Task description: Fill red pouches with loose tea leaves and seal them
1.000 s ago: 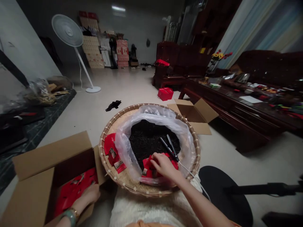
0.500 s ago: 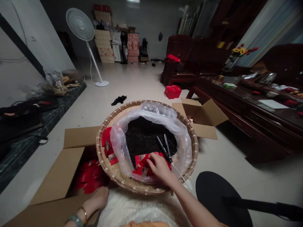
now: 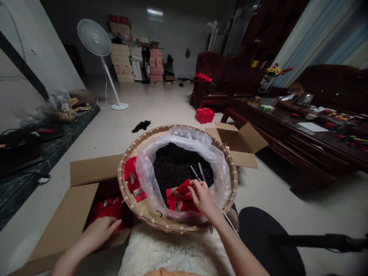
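My right hand [image 3: 202, 196] pinches the edge of a red packet [image 3: 184, 188], lifting it over other red packets at the front of a plastic bag [image 3: 145, 163]. Dark, dry shreds like tea leaves [image 3: 169, 168] fill the bag, which lies open in a round bamboo basket [image 3: 138, 143]. Just behind that hand, a two-armed tool like a hair straightener [image 3: 198, 173] rests on the leaves, a white cord running off it. My left hand [image 3: 100, 231] is over the cardboard box [image 3: 80, 199] of red packets [image 3: 107, 207], fingers stretched and thumb apart, holding nothing visible.
More red packets [image 3: 133, 180] lie inside the basket's left rim. A second open carton [image 3: 234, 142] stands behind the basket at right, beside a dark wooden table [image 3: 276, 119]. A black round stand base [image 3: 267, 237] is near my right side. A white fan [image 3: 94, 37] stands further back.
My left hand has come forward and up from the box's near edge to over its packets. My right hand has raised the red packet slightly, and the view has shifted a little.
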A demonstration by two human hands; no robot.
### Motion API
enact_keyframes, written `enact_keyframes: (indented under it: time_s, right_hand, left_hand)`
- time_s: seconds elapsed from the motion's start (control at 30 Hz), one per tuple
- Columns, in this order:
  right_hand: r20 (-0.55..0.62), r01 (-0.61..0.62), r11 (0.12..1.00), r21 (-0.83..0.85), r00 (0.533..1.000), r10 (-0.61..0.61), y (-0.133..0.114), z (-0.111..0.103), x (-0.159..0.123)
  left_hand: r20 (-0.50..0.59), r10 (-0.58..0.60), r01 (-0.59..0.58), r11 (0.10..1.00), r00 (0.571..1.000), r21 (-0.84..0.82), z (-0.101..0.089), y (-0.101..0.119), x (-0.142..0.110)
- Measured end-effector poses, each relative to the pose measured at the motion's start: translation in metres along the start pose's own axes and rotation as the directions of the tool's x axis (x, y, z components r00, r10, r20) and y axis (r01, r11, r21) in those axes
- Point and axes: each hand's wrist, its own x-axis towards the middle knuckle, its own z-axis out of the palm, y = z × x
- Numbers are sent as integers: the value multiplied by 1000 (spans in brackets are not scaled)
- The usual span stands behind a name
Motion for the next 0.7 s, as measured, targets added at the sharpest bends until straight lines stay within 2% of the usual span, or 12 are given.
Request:
enact_keyframes:
  time_s: [0.07, 0.13, 0.2, 0.27, 0.3, 0.37, 0.47, 0.53, 0.6, 0.7]
  right_hand:
    - [-60, 54, 998, 39, 997, -52, 0, -2, 7]
    - [-91, 121, 990, 77, 989, -114, -4, -1, 14]
    - [-83, 151, 983, 102, 986, -143, -9, 1, 18]
    - [-61, 117, 988, 102, 992, -111, -11, 4, 16]
    - [-58, 79, 993, 92, 996, -74, -10, 6, 13]
    - [-68, -9, 998, 65, 998, 14, -3, 10, 3]
    - [-105, -60, 997, 43, 992, 64, 13, 16, -10]
    - [-149, -49, 998, 44, 987, 55, 22, 19, -15]
    - [-160, -18, 999, 49, 987, 26, 26, 21, -14]
    - [-71, 46, 997, 60, 997, -41, 27, 21, -6]
  left_hand:
    - [-100, 160, -177, 964, 982, -199, -33, 21, -12]
    - [-271, 257, -334, 895, 928, -297, -49, 60, -13]
    - [-384, 375, -485, 838, 844, -250, -43, 105, -3]
    - [-399, 527, -618, 774, 751, -142, -19, 140, 10]
    - [-386, 572, -650, 753, 723, -103, -4, 151, 17]
    - [-381, 591, -650, 759, 711, -37, 27, 159, 24]
    - [-321, 546, -571, 821, 774, 18, 59, 150, 21]
    - [-261, 563, -569, 820, 784, 60, 70, 141, 14]
    - [-224, 613, -607, 788, 758, 103, 75, 136, 8]
    - [-198, 652, -635, 758, 732, 149, 84, 133, 7]
